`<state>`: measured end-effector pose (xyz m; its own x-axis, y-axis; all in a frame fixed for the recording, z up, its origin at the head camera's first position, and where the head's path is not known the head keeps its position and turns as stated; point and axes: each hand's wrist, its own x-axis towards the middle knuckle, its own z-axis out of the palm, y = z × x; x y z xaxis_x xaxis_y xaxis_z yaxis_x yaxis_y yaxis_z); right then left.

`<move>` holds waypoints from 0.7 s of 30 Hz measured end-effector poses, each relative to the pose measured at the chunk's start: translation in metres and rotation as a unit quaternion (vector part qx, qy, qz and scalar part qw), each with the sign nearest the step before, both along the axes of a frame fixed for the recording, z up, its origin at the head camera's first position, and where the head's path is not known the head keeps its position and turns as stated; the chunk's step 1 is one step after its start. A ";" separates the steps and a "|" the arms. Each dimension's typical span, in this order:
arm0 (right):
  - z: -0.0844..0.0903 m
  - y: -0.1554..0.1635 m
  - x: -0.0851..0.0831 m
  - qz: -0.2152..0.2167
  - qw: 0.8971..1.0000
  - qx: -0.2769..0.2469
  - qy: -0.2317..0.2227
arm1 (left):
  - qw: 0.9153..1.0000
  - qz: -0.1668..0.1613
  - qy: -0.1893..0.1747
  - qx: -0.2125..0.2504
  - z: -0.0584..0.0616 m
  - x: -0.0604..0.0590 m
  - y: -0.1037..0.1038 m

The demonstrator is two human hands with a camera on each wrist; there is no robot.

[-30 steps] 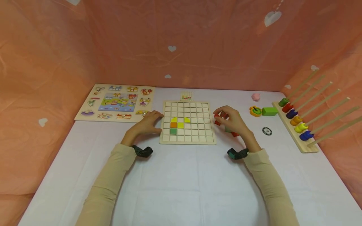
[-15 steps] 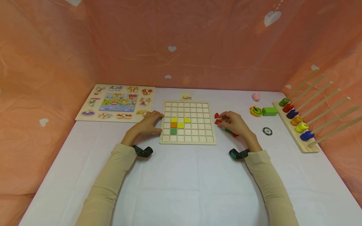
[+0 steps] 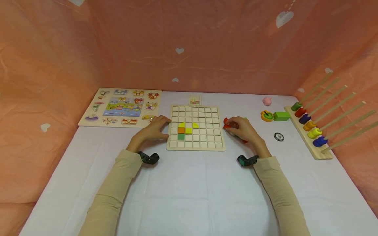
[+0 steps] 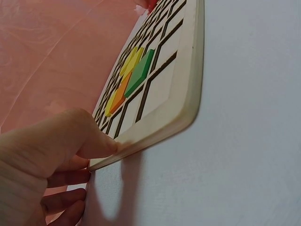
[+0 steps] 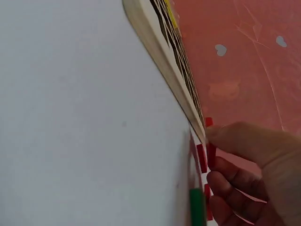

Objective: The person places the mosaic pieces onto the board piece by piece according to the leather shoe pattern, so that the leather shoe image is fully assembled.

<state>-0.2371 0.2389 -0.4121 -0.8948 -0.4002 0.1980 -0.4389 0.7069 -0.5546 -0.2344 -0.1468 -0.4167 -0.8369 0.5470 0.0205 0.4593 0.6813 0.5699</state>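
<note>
The right hand is pinching a thin, flat red piece, which is sitting at that hand's nine o'clock, near the three-o'clock edge of the pale, square wooden grid board; the relaxed left hand is touching its nine-o'clock rim.

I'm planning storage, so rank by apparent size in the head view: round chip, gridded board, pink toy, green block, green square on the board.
Gridded board
Green block
Round chip and pink toy, too alike to rank
Green square
</note>
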 end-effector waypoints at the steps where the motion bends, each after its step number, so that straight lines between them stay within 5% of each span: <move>1: 0.002 -0.002 0.000 0.002 1.000 -0.006 -0.002 | 1.000 0.000 -0.001 -0.001 0.001 0.000 0.000; 10: 0.016 -0.040 0.004 0.061 0.995 -0.079 -0.021 | 1.000 0.003 -0.006 -0.001 0.002 0.002 0.000; 21: -0.003 -0.087 0.015 0.141 0.986 -0.091 0.002 | 1.000 -0.002 0.003 0.001 0.001 0.001 0.000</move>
